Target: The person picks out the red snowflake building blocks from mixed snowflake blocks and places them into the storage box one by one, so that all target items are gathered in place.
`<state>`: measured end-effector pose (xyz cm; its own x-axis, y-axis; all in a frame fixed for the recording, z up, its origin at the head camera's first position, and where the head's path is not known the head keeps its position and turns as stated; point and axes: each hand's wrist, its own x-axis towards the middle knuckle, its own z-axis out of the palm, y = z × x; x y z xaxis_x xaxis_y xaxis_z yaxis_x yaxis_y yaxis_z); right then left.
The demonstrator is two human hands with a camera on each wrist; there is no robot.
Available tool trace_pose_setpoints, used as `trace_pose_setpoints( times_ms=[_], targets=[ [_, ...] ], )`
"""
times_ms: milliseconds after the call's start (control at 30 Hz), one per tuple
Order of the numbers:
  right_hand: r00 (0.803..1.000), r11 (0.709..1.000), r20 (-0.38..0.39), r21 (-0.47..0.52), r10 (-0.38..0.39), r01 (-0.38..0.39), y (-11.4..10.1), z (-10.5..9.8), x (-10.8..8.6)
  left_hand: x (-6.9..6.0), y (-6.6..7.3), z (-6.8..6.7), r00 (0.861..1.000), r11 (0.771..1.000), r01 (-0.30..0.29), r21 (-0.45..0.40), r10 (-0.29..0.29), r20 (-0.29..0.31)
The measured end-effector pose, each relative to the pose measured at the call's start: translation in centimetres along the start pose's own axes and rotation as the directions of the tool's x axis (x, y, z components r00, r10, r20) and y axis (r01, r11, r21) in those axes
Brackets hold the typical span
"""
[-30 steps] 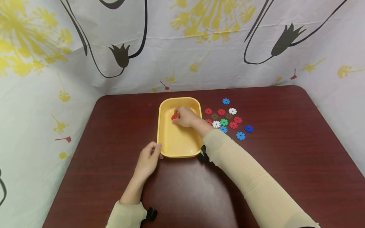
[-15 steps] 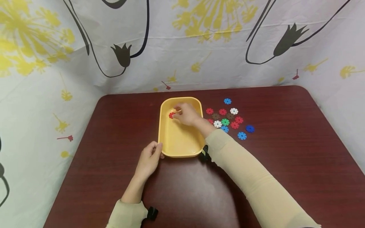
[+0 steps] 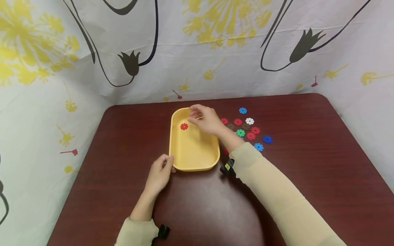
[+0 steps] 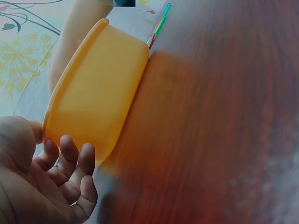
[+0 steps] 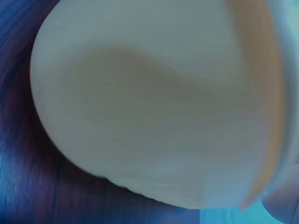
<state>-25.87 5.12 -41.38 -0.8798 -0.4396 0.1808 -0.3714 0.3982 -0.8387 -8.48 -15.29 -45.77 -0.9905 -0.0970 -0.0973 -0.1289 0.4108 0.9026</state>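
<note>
A yellow plastic tray (image 3: pixel 194 150) stands on the table. Inside it, toward the far left, lies one flat red notched disc (image 3: pixel 184 126). At the tray's near left corner my left hand (image 3: pixel 159 174) grips the edge. The left wrist view shows this hand (image 4: pixel 56 177) with its thumb at the rim and its curled fingertips against the outer wall. Above the tray's far right part hovers my right hand (image 3: pixel 207 120), its fingers loosely bent and holding nothing. In the right wrist view a blurred pale shape fills most of the picture, and the hand's work is hidden.
Right of the tray lie several loose notched discs, among them a green disc (image 3: pixel 240 133), a white disc (image 3: pixel 249 121) and a dark blue disc (image 3: pixel 267 139). My right forearm covers part of them. A patterned cloth (image 3: pixel 197 75) hangs behind the table (image 3: pixel 138 136).
My right hand has let go of the red disc, which stays in the tray, and has drawn back up and to the right. The left hand keeps its grip.
</note>
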Motion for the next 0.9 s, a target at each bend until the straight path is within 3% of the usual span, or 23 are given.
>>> trace_pose_setpoints(
  times_ms=[400, 900],
  targets=[
    [0.996, 0.999, -0.088, 0.041, 0.011, -0.007, 0.3, -2.8, -1.8, 0.0, 0.0, 0.1, 1.0, 1.0, 0.012, 0.0, -0.012, 0.006],
    [0.992, 0.998, -0.122, 0.037, 0.045, -0.041, 0.8, -5.2, -3.8, 0.1, -0.1, 0.2, 1.0, 1.0, 0.009, -0.021, -0.009, 0.008]
  ],
)
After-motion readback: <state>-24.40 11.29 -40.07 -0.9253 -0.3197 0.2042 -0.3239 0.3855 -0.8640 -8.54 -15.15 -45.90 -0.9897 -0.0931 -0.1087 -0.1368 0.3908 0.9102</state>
